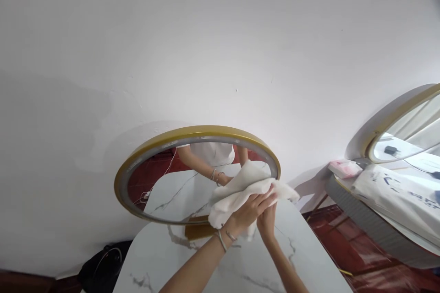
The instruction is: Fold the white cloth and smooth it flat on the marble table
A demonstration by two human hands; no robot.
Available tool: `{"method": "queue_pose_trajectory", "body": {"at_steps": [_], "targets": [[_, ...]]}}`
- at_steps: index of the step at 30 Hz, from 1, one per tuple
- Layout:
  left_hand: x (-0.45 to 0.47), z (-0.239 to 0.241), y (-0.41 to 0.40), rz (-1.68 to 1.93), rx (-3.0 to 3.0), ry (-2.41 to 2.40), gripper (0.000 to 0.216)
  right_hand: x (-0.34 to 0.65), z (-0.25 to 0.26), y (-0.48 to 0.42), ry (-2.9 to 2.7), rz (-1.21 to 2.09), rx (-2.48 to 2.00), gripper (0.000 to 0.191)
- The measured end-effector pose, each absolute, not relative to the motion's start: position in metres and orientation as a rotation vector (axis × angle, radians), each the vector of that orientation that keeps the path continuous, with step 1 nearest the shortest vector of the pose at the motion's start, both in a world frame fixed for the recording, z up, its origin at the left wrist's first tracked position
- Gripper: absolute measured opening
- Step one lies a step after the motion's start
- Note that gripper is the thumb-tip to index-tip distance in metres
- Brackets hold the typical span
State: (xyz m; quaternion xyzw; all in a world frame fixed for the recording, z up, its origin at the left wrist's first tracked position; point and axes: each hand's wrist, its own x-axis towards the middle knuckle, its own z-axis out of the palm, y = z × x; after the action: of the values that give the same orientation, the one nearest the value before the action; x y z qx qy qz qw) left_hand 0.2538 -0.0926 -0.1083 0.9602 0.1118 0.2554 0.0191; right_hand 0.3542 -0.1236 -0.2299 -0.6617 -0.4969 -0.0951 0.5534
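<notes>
Head view: I note left hand [248,212] and right hand [267,222] both gripping white cloth [237,190], pressed against right side of gold-rimmed round mirror [192,133] standing on desk [192,261], far edge, by wall [206,46].

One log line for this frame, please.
left hand: holds white cloth | right hand: holds same cloth | cloth: against gold-framed mirror | mirror: on marble table

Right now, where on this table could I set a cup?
The table is bare left of the left hand, below the mirror, and right of the right hand. It is crowded where both hold the cloth on the glass.
</notes>
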Motion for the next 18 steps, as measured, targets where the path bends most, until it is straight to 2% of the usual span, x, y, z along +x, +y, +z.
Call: {"method": "queue_pose_trajectory", "body": {"at_steps": [6, 9, 13, 18], "targets": [[0.174, -0.226, -0.098, 0.832, 2.931, 0.792, 0.055, 0.286, -0.316, -0.153, -1.133, 0.003, -1.662, 0.055], [0.140, -0.264, -0.105, 0.923, 2.898, 0.964, 0.056, 0.259, -0.341, -0.157, -1.195, 0.113, -1.663, 0.051], [0.120, -0.274, -0.117, 1.083, 2.810, 1.062, 0.059, 0.241, -0.335, -0.153, -1.283, 0.141, -1.652, 0.050], [0.114, -0.258, -0.139, 1.228, 2.650, 1.097, 0.061, 0.245, -0.290, -0.165, -1.412, 0.162, -1.606, 0.043]]}}
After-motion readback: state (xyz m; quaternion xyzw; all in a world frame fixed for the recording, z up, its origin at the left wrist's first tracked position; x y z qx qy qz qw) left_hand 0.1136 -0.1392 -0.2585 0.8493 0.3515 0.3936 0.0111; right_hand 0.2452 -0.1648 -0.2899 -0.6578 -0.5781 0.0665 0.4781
